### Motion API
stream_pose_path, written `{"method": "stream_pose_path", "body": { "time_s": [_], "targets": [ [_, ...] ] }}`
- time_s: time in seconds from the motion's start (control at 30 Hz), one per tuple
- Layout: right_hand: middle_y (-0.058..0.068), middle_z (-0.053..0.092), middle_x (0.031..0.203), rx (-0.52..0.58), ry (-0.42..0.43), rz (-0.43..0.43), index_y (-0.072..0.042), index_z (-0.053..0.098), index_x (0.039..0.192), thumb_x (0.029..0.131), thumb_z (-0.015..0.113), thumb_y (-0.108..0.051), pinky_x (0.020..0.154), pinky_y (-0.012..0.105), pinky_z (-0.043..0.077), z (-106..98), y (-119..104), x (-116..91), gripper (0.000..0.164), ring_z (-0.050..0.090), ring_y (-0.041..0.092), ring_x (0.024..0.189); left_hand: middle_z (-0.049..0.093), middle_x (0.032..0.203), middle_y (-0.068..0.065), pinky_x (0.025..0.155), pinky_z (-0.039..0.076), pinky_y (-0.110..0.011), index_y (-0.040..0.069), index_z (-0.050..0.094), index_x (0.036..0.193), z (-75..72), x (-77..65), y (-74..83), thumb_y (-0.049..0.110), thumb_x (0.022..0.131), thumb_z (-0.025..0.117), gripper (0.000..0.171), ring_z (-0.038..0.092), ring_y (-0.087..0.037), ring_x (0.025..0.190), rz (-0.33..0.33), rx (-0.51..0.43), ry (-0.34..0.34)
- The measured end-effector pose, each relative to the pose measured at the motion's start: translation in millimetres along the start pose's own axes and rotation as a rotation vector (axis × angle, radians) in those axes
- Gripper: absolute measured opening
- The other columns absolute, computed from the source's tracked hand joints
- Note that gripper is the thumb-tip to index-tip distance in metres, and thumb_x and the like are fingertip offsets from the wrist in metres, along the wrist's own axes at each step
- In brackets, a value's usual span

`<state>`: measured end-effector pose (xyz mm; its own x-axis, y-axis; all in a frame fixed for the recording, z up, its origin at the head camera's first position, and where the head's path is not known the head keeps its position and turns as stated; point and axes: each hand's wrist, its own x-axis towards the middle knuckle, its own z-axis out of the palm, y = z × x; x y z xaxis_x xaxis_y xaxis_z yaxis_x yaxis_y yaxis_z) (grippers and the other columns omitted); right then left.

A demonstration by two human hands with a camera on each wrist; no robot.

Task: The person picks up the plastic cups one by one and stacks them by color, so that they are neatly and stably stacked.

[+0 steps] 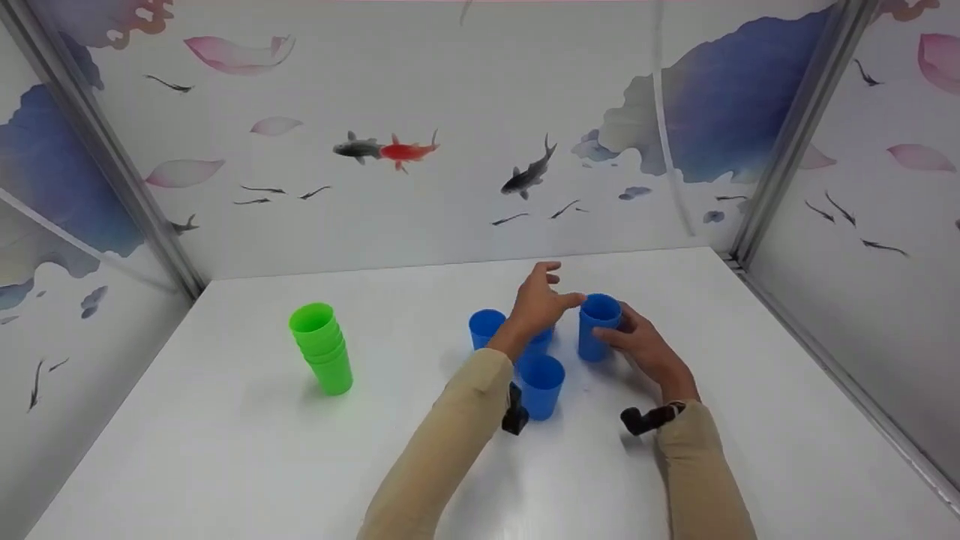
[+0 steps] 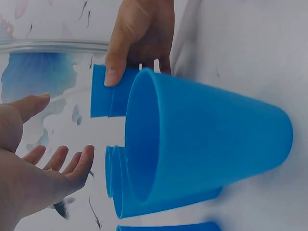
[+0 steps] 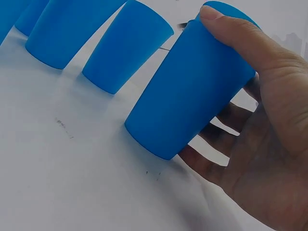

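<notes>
In the head view, your right hand (image 1: pixel 641 345) grips a nested pair of blue cups (image 1: pixel 589 341) at the right of the white table (image 1: pixel 187 457), rims up. Your left hand (image 1: pixel 541 304) reaches over the other blue cups, its thumb near the pair's rim, holding nothing. Below it, the front blue cup (image 1: pixel 541 394) stands upright nearest you, the left blue cup (image 1: pixel 486 328) stands farther back, and more blue shows between them, partly hidden by your forearm. Well apart to the left stands a nested stack of green cups (image 1: pixel 328 356). In the left wrist view, your left fingers and thumb are spread apart, clear of every cup, while your right thumb presses the pair near its two rims. In the right wrist view, your right thumb lies over the upper rim and your fingers curl behind the pair; other blue cups stand beside it.
</notes>
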<state>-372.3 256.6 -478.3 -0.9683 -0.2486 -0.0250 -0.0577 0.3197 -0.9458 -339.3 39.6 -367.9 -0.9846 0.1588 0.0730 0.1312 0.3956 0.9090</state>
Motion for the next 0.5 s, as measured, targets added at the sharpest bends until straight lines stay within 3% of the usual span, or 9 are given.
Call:
{"method": "stream_pose_path", "body": {
  "time_s": [0.23, 0.5],
  "targets": [
    [0.02, 0.029, 0.163, 0.003, -0.01, -0.043, -0.01, 0.022, 0.158, 0.095, 0.067, -0.043, 0.122, 0.062, 0.024, -1, 2, -2, 0.085, 0.025, 0.042, 0.152, 0.052, 0.147, -0.016, 0.11, 0.048, -0.045, 0.011, 0.042, 0.149, -31.3, -2.4, -11.0, 0.024, 0.095, 0.069, 0.062, 0.053, -0.033, 0.135, 0.001, 0.027, 0.007],
    [0.018, 0.025, 0.165, 0.003, 0.001, -0.019, -0.013, 0.018, 0.16, 0.092, 0.069, -0.048, 0.123, 0.062, 0.02, 0, 4, -2, 0.092, 0.022, 0.042, 0.153, 0.051, 0.148, -0.015, 0.112, 0.047, -0.046, 0.012, 0.044, 0.147, -59.5, -3.6, -35.8, 0.028, 0.096, 0.068, 0.059, 0.049, -0.032, 0.139, 0.01, 0.086, 0.054]
  ]
}}
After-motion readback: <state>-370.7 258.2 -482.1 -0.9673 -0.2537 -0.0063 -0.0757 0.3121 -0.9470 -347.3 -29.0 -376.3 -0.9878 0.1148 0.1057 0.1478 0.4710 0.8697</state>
